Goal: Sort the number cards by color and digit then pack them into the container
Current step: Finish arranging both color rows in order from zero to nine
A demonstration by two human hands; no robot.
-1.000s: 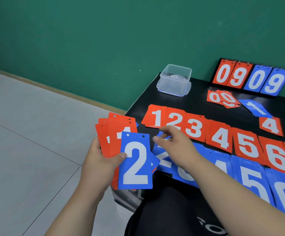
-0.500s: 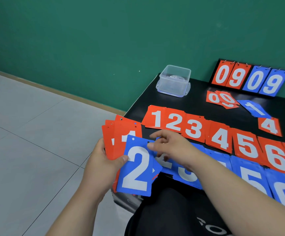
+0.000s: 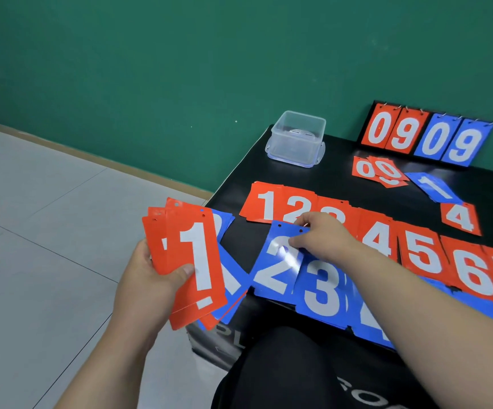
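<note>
Now that the blue 2 card [image 3: 274, 267] has passed from the held stack to the blue row on the desk [image 3: 342, 172], the right hand [image 3: 325, 240] pinches its top edge, setting it just beside the blue 3 [image 3: 322, 287]. The left hand [image 3: 148, 278] grips the remaining stack, with a red 1 card [image 3: 195, 255] now uppermost and probably next to sort. The container [image 3: 297, 140] stands at the far desk corner, well apart.

left grip [image 3: 148, 278] and right grip [image 3: 322, 240] bare, forearms bare, black lap garment [image 3: 283, 367] bearing pale grey lettering [image 3: 366, 397].

Left grip [image 3: 151, 278] curled, thumb pressing down; right grip [image 3: 325, 240] pinching, forearm extended.
</note>
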